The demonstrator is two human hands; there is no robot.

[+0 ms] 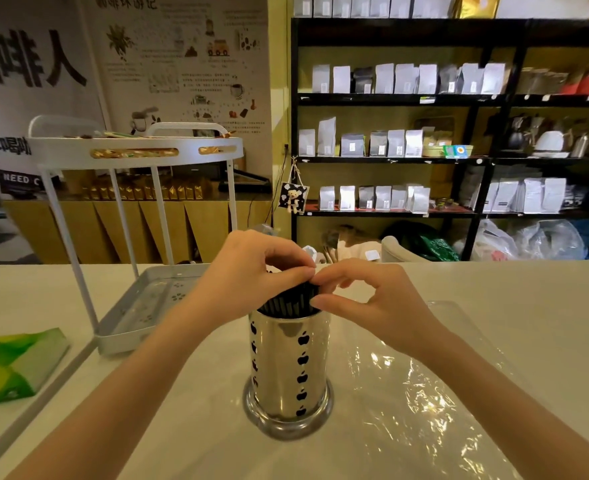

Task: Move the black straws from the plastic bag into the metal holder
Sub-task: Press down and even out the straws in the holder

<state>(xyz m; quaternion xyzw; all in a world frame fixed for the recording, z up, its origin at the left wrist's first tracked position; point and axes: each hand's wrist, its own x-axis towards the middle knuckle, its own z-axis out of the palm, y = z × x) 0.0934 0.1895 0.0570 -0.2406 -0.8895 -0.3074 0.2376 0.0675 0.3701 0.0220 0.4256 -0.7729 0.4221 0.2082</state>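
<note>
In the middle of the tabletop [493, 282], the black straws [291, 301] stood bunched in the metal holder [289, 368], their tops rising just above its rim. The left hand [248, 268] curled over the bunch from the left, its grip pinched on the straw tops; the right hand [358, 292] met it from the right, thumb and forefinger closed on the same ends. The plastic bag [424, 393] lay flat and crumpled on the tabletop, under and to the right of the holder, seemingly emptied.

Judging by this, the step was settling the bunch: it would go best by pressing the tops down evenly and loosening the pinch gradually, so no straw springs out.

Apple-shaped cutouts patterned the holder. On the far left, a dark sign [19, 181] read "NEED C"; the wall poster's [182, 60] Chinese print was too small to read.
</note>
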